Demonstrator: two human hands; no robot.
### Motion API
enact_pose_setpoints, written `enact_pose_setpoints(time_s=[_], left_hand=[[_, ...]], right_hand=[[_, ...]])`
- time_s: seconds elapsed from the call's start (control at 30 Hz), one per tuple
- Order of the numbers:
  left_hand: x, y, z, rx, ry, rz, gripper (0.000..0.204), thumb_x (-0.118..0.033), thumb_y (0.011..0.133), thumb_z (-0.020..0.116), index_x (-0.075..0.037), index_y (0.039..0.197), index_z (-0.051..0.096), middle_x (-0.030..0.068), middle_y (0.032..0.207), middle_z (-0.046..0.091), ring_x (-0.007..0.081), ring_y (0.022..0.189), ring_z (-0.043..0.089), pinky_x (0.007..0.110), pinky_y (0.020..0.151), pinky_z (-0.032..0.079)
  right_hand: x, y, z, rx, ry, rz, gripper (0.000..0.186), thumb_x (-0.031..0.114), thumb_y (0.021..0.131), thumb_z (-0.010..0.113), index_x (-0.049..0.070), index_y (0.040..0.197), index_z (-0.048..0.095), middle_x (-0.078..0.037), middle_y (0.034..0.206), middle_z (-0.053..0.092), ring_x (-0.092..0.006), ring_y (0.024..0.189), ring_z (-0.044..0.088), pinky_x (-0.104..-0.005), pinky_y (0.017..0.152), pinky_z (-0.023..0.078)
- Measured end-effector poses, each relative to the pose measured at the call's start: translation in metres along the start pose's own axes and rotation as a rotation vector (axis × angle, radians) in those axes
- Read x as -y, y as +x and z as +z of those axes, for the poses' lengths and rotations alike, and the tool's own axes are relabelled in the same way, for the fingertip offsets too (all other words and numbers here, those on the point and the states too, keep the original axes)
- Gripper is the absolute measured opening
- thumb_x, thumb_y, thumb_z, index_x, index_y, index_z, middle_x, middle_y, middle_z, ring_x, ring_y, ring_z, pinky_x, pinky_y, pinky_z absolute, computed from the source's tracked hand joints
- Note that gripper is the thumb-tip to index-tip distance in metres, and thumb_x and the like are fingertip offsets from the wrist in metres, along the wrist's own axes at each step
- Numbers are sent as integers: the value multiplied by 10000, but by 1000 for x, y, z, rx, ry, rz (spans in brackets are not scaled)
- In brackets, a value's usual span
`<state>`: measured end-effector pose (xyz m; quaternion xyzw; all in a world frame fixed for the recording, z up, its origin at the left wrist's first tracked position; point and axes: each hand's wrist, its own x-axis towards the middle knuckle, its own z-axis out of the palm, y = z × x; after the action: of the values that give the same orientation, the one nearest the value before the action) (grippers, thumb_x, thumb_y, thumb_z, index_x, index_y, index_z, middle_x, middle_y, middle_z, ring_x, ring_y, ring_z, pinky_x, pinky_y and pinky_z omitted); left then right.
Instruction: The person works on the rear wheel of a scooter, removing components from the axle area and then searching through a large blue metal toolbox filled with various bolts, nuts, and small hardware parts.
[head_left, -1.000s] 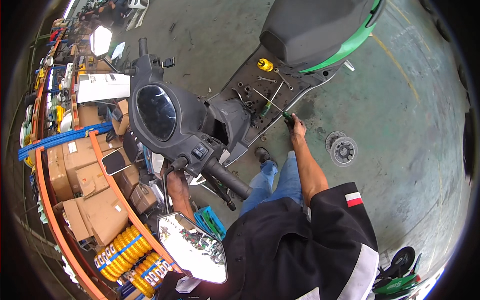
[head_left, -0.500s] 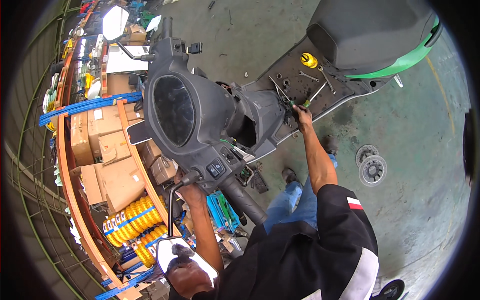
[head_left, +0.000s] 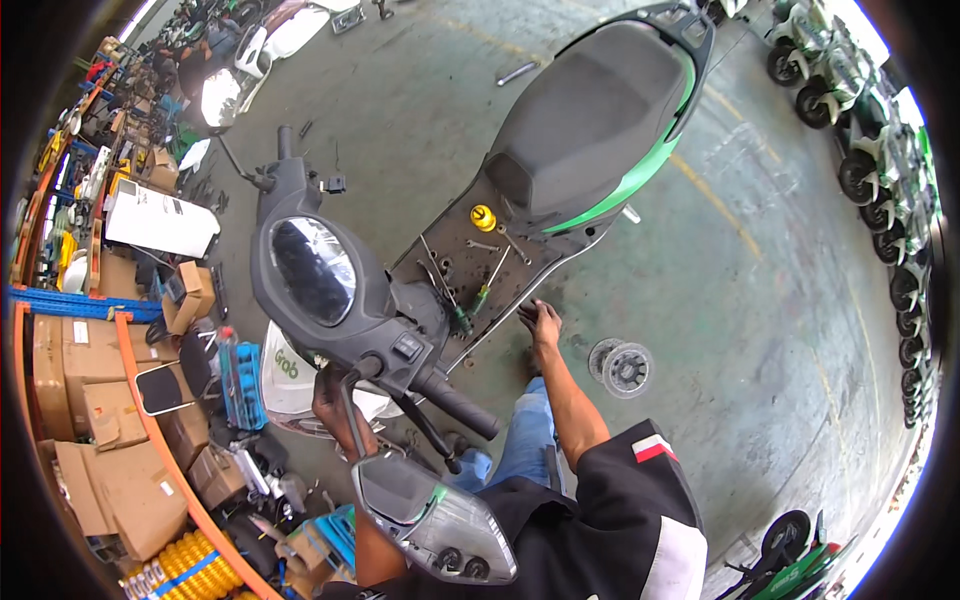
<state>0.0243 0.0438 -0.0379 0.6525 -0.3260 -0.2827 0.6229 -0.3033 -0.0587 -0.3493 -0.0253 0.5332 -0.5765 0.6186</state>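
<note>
A dark scooter [head_left: 350,300] with a green stripe leans across the view. My left hand [head_left: 335,402] is at its front, under the handlebar and behind the mirror stem, beside the white front panel [head_left: 282,385]; its fingers are mostly hidden. Just outside the floorboard [head_left: 470,265] edge is my right hand [head_left: 543,322], fingers loosely bent and apart, nothing visible in them. On the floorboard lie a green-handled screwdriver [head_left: 484,296], a second screwdriver [head_left: 462,322], pliers [head_left: 437,275], two spanners [head_left: 515,244] and a yellow container [head_left: 483,218].
The near mirror [head_left: 430,515] sticks out over my left forearm. A rack with an orange beam [head_left: 150,420] and cardboard boxes [head_left: 130,490] stands at left. Two round metal wheel hubs [head_left: 626,370] lie on the floor at right. Several parked scooters [head_left: 860,180] line the far right.
My right hand has left the green-handled screwdriver on the floorboard and drawn back past its edge. My left hand remains under the handlebar. The view has shifted, showing more scooter and floor.
</note>
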Motion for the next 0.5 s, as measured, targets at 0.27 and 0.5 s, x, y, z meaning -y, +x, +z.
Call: enact_pose_setpoints(time_s=[0.27,0.5], left_hand=[[-18,-33,-84,324,-114,-84,97,-4,993,649,-9,1083,687,24,1007,697,116,920,654,274,819,551],[87,-17,-264,389,57,-268,196,2,978,640,-6,1160,712,46,993,729,114,823,677,264,725,553]], right_hand=[[93,-172,-117,-237,-534,-357,351,258,1039,569,-42,1165,702,-174,1021,765,-205,799,712,-341,694,554],[156,-419,155,77,-1654,-995,874,443,819,818,-55,1449,473,-261,1376,583,-413,1292,558,-474,1099,430]])
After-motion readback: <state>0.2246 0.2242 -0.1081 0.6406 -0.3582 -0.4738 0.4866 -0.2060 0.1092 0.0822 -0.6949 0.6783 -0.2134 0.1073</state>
